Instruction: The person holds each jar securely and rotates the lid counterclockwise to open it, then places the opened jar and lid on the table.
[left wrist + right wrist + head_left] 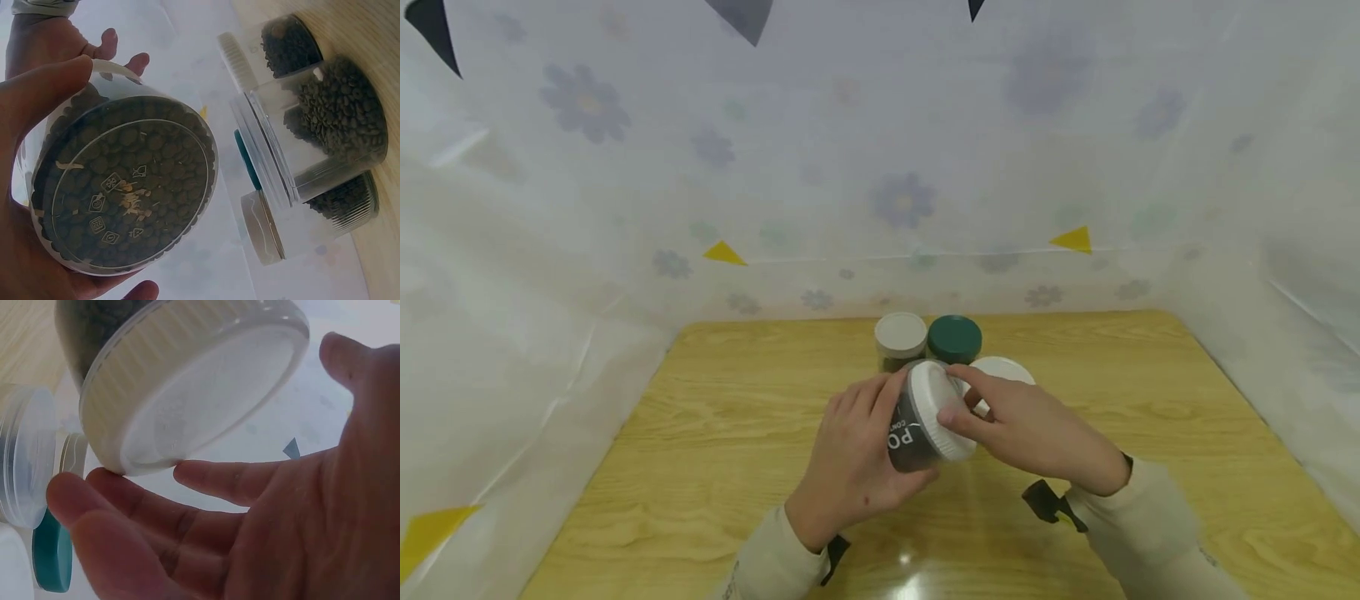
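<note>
My left hand [857,454] grips a clear plastic jar [910,433] round its side and holds it tilted above the table. The jar has a ribbed white lid [206,394] on it and white lettering on its side. Dark round pellets [150,156] and a few pale bits show through its base in the left wrist view. My right hand [1037,425] is at the lid with its fingers spread. In the right wrist view some fingertips [187,472] meet the lid's lower edge, while the thumb [344,359] stands apart from it.
Behind the held jar stand a jar with a pale lid [901,333], one with a green lid [955,336] and one with a white lid [1006,368]. Dark pellets [340,103] fill part of the standing jars. A flower-patterned sheet [902,200] hangs beyond the wooden table [737,400].
</note>
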Motion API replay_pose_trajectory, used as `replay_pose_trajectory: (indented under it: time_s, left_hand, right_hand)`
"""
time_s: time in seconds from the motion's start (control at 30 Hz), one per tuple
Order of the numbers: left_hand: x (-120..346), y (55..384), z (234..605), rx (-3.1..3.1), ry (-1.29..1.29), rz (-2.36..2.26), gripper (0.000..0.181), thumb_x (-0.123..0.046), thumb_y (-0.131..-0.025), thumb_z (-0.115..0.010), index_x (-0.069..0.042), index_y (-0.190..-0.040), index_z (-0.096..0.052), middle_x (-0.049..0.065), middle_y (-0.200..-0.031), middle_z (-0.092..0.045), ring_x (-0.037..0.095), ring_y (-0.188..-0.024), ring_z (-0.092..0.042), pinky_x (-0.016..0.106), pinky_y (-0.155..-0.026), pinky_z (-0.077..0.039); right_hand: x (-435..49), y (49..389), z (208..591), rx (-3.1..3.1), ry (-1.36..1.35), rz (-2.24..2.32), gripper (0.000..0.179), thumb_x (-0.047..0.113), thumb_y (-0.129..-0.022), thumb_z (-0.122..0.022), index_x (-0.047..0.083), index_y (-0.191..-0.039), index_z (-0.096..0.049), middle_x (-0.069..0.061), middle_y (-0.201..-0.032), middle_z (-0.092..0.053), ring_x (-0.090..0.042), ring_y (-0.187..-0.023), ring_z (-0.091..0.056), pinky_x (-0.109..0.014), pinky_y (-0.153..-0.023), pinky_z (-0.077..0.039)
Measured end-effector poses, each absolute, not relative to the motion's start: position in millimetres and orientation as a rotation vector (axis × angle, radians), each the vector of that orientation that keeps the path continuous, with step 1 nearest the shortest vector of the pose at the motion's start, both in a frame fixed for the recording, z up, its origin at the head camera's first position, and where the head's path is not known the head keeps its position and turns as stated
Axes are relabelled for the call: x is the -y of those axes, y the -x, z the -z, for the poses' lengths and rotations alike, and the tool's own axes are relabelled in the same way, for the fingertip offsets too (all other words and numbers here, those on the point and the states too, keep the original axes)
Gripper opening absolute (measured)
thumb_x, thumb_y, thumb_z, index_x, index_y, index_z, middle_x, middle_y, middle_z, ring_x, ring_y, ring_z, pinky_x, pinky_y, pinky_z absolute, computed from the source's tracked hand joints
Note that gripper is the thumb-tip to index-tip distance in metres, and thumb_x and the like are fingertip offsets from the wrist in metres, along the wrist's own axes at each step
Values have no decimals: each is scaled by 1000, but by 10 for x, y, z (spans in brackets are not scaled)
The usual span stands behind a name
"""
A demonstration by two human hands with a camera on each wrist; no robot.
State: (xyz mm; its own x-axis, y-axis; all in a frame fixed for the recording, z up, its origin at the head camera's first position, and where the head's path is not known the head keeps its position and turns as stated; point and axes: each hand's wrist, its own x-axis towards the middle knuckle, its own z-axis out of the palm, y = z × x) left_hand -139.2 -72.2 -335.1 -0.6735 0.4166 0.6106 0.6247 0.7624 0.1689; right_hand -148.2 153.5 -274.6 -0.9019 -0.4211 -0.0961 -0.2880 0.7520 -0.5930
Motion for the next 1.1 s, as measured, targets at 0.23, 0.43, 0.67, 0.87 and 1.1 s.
replay_pose_trajectory:
  time_s: [0.23,0.43,0.67,0.87,1.1]
  left_hand:
    - [700,1393,3362,2389,790,510,104,-59,-61,-84,-11,-145,-45,7,-126,-62,24,-114,-61,45,-90,-53]
    - [695,1382,3371,2427,800,519,109,-60,-60,-87,-9,-146,-43,8,-129,-61,25,-117,-60,47,-93,-53]
    - [702,1390,3352,2440,799,494,113,-63,-58,-88,-9,-147,-42,7,-131,-61,25,-119,-59,46,-94,-52]
    - [715,1376,3364,2460,800,526,107,-64,-63,-83,-10,-146,-43,6,-129,-62,23,-119,-59,44,-93,-52]
    - [721,1370,3367,2456,797,551,106,-63,-64,-82,-12,-147,-41,6,-129,-62,23,-119,-59,45,-92,-52]
  right_hand:
    - [-1619,1476,2818,-2682,817,942,82,56,-92,-61,18,-156,-27,-6,-134,-55,-17,-108,-63,-29,-80,-56]
    - [-1699,1477,2860,-2630,1184,1004,83,29,-92,-72,17,-157,-22,-7,-153,-38,-25,-127,-53,-38,-90,-56]
    - [-1714,1488,2840,-2621,1218,1011,86,25,-90,-74,17,-157,-21,-8,-153,-37,-27,-127,-52,-39,-88,-57]
    - [-1712,1478,2876,-2616,1180,1018,87,32,-89,-74,18,-157,-22,-6,-153,-38,-26,-131,-49,-40,-93,-55]
    - [-1704,1457,2858,-2669,946,1022,84,44,-94,-65,20,-159,-18,-9,-156,-36,-31,-136,-48,-43,-95,-54]
